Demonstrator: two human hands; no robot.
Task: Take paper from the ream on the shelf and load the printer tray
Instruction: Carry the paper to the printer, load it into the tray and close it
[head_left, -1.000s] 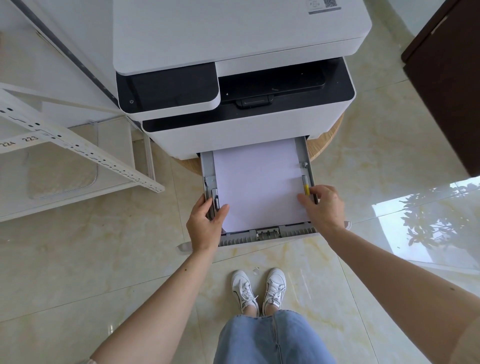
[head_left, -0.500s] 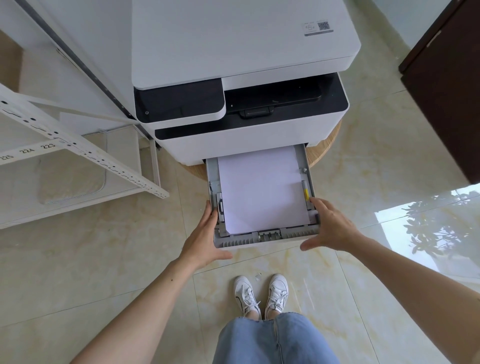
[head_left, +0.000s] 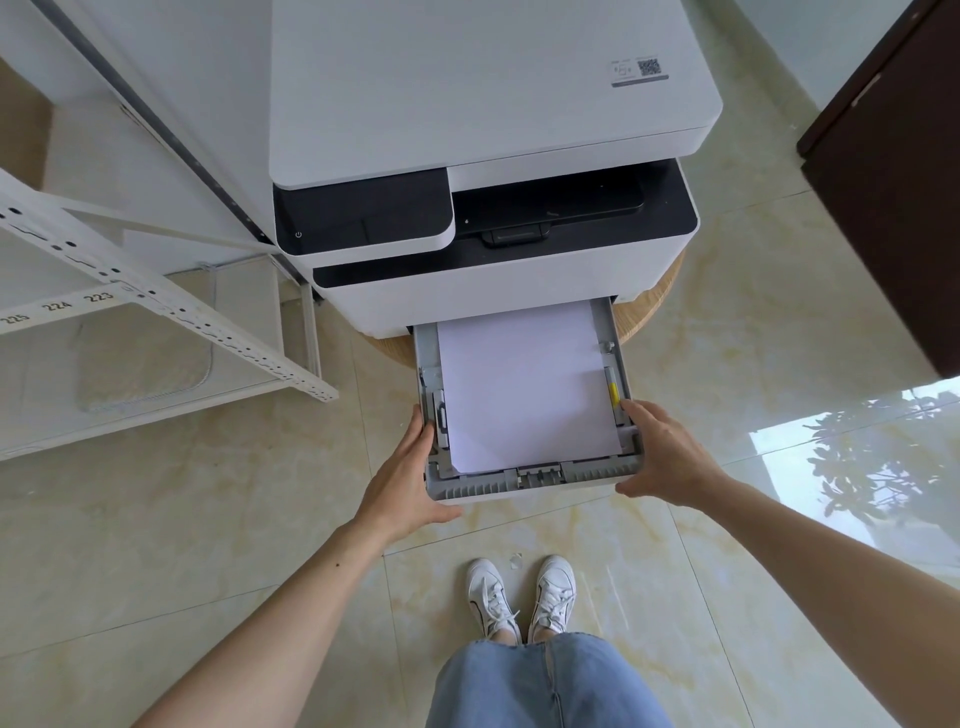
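Head view — printer (head_left: 493, 130) sitting on a round wooden stand (head_left: 654, 306), its grey tray (head_left: 519, 486) pulled out toward the near side. White paper (head_left: 524, 389) is lying flat inside the tray. Left hand (head_left: 405, 478) is clasping the tray's near-left corner, right hand (head_left: 667, 457) its near-right corner — fingers spread along the side walls. White shelf (head_left: 156, 312) is standing at left.

printer (head_left: 493, 104): white, black band
tray (head_left: 535, 480): grey, yellow tab
paper (head_left: 524, 389): pale lilac-white
floor (head_left: 156, 519): cream marble
shoes (head_left: 519, 597): white
jeans (head_left: 545, 686): blue
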